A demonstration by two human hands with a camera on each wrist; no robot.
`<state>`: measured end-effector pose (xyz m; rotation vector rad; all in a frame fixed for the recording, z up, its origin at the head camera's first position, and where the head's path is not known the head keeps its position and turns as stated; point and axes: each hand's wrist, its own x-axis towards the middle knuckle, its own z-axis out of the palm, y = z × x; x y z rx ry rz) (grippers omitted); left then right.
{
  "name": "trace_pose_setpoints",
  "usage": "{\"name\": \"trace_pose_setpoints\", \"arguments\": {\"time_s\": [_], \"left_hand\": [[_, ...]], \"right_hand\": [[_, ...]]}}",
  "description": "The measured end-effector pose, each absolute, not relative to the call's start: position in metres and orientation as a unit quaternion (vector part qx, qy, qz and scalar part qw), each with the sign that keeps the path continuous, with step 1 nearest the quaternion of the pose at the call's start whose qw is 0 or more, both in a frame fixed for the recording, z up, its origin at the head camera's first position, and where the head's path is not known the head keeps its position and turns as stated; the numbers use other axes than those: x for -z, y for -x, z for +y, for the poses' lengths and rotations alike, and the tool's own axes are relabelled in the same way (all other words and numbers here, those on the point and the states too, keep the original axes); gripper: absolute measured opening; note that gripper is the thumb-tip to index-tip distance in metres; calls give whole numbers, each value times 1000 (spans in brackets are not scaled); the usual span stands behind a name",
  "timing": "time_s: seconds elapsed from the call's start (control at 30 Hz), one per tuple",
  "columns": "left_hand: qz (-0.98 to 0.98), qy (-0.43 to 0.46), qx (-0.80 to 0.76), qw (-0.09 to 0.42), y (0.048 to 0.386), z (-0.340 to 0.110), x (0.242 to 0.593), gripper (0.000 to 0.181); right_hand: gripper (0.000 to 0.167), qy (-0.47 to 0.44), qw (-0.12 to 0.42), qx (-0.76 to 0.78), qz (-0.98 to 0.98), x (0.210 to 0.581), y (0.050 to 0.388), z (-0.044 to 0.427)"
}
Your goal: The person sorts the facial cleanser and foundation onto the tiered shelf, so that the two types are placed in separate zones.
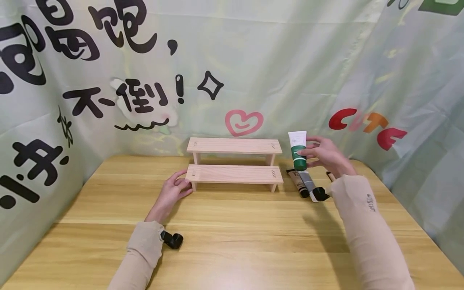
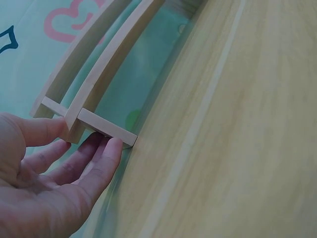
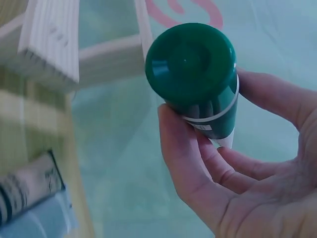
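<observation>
Nearest, the left hand (image 1: pixel 174 189) grips the left end of the two-step wooden stand (image 1: pixel 233 174). And over here, the right hand (image 1: pixel 325 156) has the green-and-white tube (image 1: pixel 296 147) pinched, held up off the tabletop (image 1: pixel 232 237) near the stand's right end! White above, deep green below, finished with a glossy round green cap (image 3: pixel 190 64); the small print is too fine to read. Cap down, flat end up, its long axis nearly upright, leaning slightly. Below it lie a beige tube (image 1: pixel 298 182) and a grey tube (image 1: pixel 307 180); behind hangs a printed curtain (image 1: pixel 290 72).
</observation>
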<state>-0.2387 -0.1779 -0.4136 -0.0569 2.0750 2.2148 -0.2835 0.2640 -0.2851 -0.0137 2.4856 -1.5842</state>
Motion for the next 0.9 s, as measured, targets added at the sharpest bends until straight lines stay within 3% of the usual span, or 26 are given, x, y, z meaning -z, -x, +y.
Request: {"name": "trace_pose_setpoints", "arguments": {"time_s": [0.9], "left_hand": [[690,23,-722,48,238,-177,413,50]], "right_hand": [[73,52,72,622,778,272,306,164]]}}
